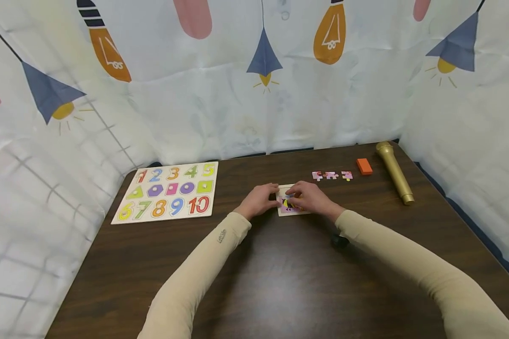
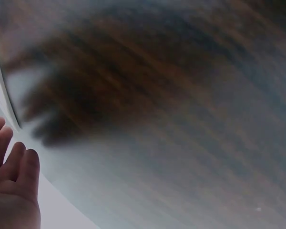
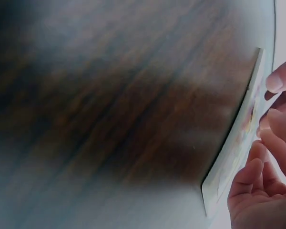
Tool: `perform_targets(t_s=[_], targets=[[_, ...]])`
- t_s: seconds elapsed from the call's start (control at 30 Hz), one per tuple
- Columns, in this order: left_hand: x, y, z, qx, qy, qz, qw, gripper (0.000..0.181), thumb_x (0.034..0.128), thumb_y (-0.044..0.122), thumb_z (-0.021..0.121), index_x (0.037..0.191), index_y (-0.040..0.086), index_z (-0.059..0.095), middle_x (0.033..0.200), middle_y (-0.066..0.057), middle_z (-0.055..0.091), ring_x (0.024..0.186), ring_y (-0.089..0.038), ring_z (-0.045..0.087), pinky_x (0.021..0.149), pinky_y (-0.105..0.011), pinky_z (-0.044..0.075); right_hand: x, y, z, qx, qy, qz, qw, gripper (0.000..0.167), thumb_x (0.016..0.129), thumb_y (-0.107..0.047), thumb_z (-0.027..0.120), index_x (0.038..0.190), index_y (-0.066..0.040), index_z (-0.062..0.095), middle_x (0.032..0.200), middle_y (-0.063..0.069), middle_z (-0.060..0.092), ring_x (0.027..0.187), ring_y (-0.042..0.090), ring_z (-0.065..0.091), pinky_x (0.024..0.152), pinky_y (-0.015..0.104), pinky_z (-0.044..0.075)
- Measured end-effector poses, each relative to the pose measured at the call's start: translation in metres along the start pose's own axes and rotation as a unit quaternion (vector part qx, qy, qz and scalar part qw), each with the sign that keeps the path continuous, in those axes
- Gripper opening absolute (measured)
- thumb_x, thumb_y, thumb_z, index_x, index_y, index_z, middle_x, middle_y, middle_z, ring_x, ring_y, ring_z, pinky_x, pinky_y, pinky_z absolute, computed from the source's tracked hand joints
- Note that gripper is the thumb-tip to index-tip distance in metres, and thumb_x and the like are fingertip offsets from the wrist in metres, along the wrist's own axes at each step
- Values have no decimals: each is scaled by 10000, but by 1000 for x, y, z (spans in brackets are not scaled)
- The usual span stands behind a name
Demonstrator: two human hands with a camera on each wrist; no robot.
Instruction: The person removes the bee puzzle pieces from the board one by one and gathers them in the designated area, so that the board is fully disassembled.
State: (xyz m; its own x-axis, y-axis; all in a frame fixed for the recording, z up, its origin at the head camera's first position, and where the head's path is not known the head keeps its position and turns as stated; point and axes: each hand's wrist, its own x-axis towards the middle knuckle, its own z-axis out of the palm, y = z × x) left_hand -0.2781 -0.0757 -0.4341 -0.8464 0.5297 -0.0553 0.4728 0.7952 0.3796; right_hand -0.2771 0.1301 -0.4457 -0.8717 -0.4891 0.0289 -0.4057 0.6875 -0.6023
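A small picture puzzle board (image 1: 294,211) with a pale frame lies flat on the dark table; purple and yellow parts of its picture show. My left hand (image 1: 259,200) rests at the board's left edge, its fingers loosely bent. Over the picture, my right hand (image 1: 308,197) reaches down with bent fingers, thumb and forefinger apart near the surface, covering the board's right part. No loose piece shows between those fingertips. From the right wrist, the board (image 3: 233,148) appears edge-on beside the right hand's curved fingers (image 3: 250,176). Three pink jigsaw pieces (image 1: 331,175) lie in a row behind the right hand.
Back right on the table are an orange block (image 1: 364,166) and a gold microphone (image 1: 395,173). At the left lies a number and shape board (image 1: 165,192). A patterned white curtain (image 1: 237,108) hangs behind the table (image 1: 275,287); a dark object (image 1: 339,241) sits beneath my right wrist.
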Motion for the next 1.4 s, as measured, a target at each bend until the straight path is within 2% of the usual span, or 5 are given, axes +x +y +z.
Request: perform_targets(t_s=[0.17, 0.37, 0.77, 1.07, 1.4], targets=[[-1, -4, 3, -82, 4, -15, 10000, 504, 927, 272, 688, 1355, 32, 574, 1450, -106, 496, 1360, -257, 433, 1111, -379, 350, 7, -1, 7, -238, -98, -311, 9992, 282, 920, -202, 692, 1149, -41, 716, 1138, 124, 632, 1016, 260, 593, 875, 429, 502], [-1, -5, 4, -152, 26, -66, 9999, 509, 931, 296, 679, 1358, 38, 574, 1476, -95, 468, 1382, -243, 402, 1119, -378, 339, 10, -1, 8, -279, -145, -112, 9994, 321, 896, -204, 719, 1162, -26, 700, 1121, 133, 597, 915, 227, 573, 810, 388, 501], [1, -6, 5, -70, 140, -37, 9999, 451, 908, 266, 714, 1279, 21, 638, 1414, -132, 525, 1311, -281, 483, 1093, -382, 375, 14, -5, 6, -99, -381, 259, 9989, 298, 898, -184, 718, 1143, -20, 680, 1121, 130, 576, 920, 231, 551, 830, 372, 501], [3, -5, 4, -199, 108, -154, 9996, 439, 905, 272, 716, 1264, 27, 652, 1415, -127, 522, 1311, -280, 481, 1095, -390, 372, 16, -5, 3, -65, -483, 269, 9984, 295, 904, -164, 712, 1156, -18, 660, 1123, 122, 579, 928, 230, 540, 838, 372, 497], [4, -6, 5, -54, 55, -122, 9999, 459, 907, 294, 711, 1278, 33, 641, 1419, -116, 522, 1317, -273, 477, 1099, -378, 367, 12, -8, 5, -361, -414, -13, 9985, 302, 905, -164, 700, 1155, 4, 676, 1059, 138, 573, 933, 241, 528, 804, 368, 500]])
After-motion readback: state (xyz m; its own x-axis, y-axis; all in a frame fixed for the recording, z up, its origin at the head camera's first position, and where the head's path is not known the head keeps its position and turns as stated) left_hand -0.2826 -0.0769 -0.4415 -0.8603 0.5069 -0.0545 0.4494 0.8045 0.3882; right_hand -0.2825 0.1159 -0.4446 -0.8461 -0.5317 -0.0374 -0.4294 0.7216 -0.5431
